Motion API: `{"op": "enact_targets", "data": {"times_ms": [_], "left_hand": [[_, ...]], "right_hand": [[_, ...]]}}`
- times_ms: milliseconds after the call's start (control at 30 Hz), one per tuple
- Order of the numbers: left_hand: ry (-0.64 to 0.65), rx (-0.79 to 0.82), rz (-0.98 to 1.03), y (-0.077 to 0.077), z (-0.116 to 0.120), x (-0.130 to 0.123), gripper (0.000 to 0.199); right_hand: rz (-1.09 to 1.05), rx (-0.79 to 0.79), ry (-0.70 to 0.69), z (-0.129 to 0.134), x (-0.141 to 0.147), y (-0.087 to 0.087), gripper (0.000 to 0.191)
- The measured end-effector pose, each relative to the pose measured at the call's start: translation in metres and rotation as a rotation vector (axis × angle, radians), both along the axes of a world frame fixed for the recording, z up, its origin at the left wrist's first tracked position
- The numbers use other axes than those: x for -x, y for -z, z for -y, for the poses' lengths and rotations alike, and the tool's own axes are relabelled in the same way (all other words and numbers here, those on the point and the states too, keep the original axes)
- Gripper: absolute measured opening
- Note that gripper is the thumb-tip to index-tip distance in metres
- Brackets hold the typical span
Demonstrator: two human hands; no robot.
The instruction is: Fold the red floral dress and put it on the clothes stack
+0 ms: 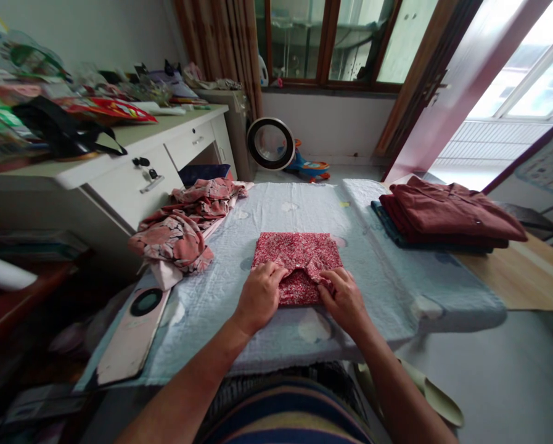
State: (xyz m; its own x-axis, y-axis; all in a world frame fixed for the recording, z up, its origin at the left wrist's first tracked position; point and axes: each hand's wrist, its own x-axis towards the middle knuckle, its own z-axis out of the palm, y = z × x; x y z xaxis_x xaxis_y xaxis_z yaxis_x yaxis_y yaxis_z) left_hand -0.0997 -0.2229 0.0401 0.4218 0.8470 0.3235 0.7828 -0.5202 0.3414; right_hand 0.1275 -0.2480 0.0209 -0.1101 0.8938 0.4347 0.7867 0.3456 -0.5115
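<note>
A red garment with a small white pattern (299, 246) lies folded into a rectangle on the cloth-covered table (276, 345). Its collar faces up near the front edge. My left hand (261, 293) pinches the left side of the collar between thumb and fingers. On the right side of the collar, my right hand (343, 295) grips the fabric with its fingers bent and thumb underneath. Both wrists rest low, close to the front of the garment.
Crumpled pink floral clothing (179, 231) lies at the table's left, above a pale flat board with a dark circle (131, 339). Folded dark red clothes (447, 213) are stacked at the right. A cluttered white desk (165, 142) stands at the left.
</note>
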Motion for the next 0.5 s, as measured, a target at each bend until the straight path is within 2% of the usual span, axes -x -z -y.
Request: {"op": "enact_targets", "data": {"times_ms": [100, 200, 367, 500], "left_hand": [[0.065, 0.017, -0.079, 0.001, 0.002, 0.0, 0.044], [0.068, 0.032, -0.028, 0.006, 0.004, 0.003, 0.043], [-0.171, 0.006, 0.164, 0.009, 0.011, 0.009, 0.035], [-0.251, 0.052, 0.14, 0.007, 0.017, 0.009, 0.024]], "right_hand": [[0.079, 0.075, -0.018, -0.002, -0.001, 0.002, 0.021], [0.106, 0.099, -0.038, -0.002, -0.003, 0.004, 0.023], [0.138, 0.054, -0.027, -0.001, -0.001, -0.003, 0.028], [0.159, -0.007, -0.047, -0.007, 0.013, -0.017, 0.025]]}}
